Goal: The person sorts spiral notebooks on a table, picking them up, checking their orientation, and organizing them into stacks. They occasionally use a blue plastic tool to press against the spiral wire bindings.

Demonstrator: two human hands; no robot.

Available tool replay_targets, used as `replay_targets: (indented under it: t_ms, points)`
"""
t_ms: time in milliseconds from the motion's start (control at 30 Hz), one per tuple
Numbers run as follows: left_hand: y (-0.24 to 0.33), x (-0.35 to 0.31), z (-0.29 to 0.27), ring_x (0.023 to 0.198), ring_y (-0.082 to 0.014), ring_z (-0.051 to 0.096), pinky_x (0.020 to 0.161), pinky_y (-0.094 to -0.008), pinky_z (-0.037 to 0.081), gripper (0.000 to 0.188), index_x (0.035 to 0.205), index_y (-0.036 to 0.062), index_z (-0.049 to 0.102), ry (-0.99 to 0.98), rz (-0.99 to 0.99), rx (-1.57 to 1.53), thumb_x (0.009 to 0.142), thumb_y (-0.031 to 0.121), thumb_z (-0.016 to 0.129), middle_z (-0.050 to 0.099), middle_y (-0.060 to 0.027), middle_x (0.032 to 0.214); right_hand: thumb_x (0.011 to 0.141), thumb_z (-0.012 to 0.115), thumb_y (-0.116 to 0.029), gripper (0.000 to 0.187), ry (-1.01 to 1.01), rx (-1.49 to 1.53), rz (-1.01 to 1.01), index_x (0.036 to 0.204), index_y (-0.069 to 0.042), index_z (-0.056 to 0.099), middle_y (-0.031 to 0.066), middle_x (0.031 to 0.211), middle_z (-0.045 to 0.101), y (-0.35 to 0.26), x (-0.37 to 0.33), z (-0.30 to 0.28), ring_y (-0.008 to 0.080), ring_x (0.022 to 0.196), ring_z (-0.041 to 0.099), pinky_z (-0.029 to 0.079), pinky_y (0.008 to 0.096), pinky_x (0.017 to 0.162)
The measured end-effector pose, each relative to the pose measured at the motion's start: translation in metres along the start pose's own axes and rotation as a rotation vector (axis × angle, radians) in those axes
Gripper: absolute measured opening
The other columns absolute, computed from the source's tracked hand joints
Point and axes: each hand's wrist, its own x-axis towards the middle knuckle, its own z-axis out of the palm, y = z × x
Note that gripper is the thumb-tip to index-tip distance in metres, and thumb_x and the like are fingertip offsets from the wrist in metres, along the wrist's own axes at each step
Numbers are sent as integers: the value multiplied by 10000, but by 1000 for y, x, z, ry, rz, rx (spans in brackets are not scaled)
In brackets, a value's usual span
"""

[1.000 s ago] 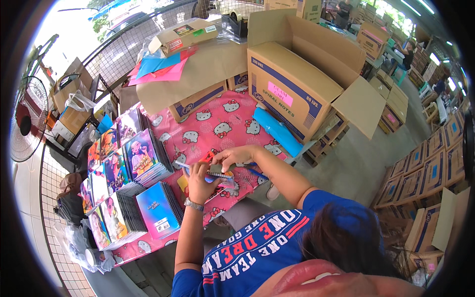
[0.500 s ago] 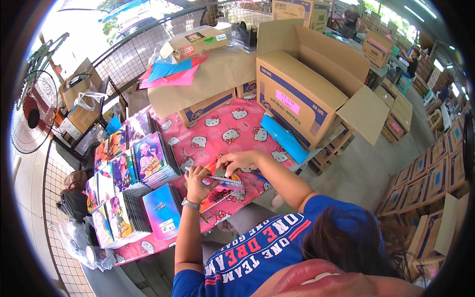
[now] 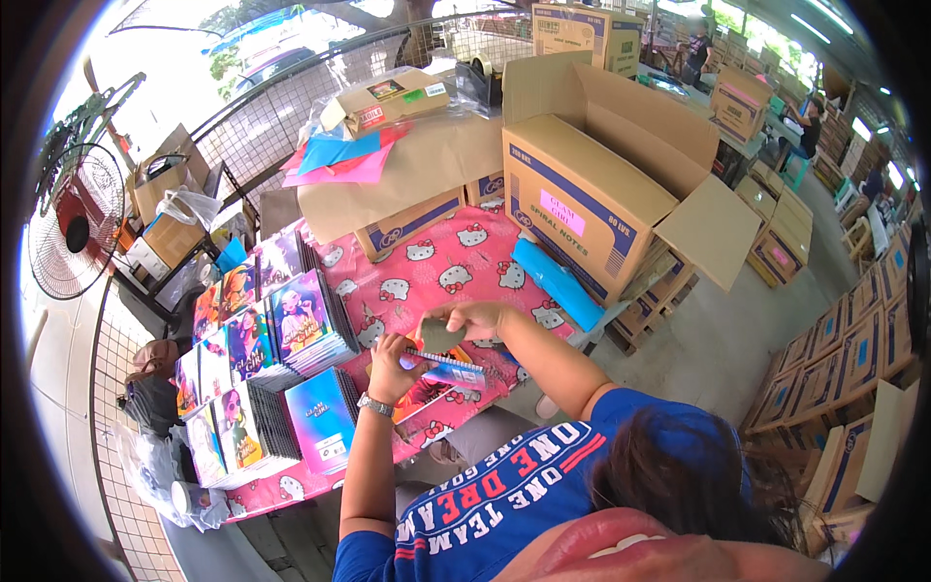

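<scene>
My left hand (image 3: 386, 362), with a watch on its wrist, grips the near left end of a colourful spiral notebook (image 3: 448, 376) that lies over the edge of the table's pink cat-print cloth (image 3: 407, 267). Just above the notebook, my right hand (image 3: 480, 318) pinches a small dark grey piece (image 3: 439, 337); what the piece is cannot be made out. Both hands are close together over the notebook.
Stacks of colourful notebooks (image 3: 281, 330) fill the table's left side. A large open cardboard box (image 3: 601, 189) stands at the right, with a long blue packet (image 3: 558, 281) in front of it. Coloured paper (image 3: 339, 155) lies on brown wrapping behind. A red fan (image 3: 73, 233) is far left; cartons (image 3: 873, 335) line the right.
My right hand has lifted slightly off the notebook, with the grey piece now showing under its fingers. My left hand keeps its grip. The view has shifted a little.
</scene>
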Motion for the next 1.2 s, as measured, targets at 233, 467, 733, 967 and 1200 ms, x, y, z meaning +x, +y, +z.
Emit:
replay_targets:
  t_ms: [233,467,733,967,1200]
  points:
    - [-16,-3,-10,926,-320,545,848,-416,452,331,912,59,634,103,91,-29,665,160,831,591,-90,903,769,644,-148,473,-20,70,27,1217,-3,590,91,1151,628,7,11,-13,171,1054,596,445,309,962]
    - [-14,-10,-11,713,-235,597,645,-324,477,251,921,4,612,-84,-76,-324,747,52,786,587,-94,831,757,645,-145,503,52,-335,202,1247,-45,587,71,1137,630,8,22,-14,149,1050,582,444,306,932]
    - [-22,-16,-7,696,-165,579,634,-304,470,242,873,13,616,-46,-87,-423,733,57,808,581,-68,787,748,694,-175,507,58,-488,170,1230,-48,603,55,1086,630,10,15,-5,144,1018,580,448,302,933]
    - [-38,-23,6,673,-145,580,626,-285,480,261,890,30,622,-10,-133,-459,719,44,818,622,-42,791,789,696,-233,495,171,-645,320,1257,-91,621,43,1120,647,9,11,-24,155,1060,575,451,313,929]
    - [-9,-19,13,628,-99,565,563,-268,461,255,1011,30,600,334,-334,-355,821,94,757,634,-38,786,855,658,-345,557,866,-1491,286,1349,-123,530,150,1347,531,62,-59,-118,338,1216,510,412,439,1018]
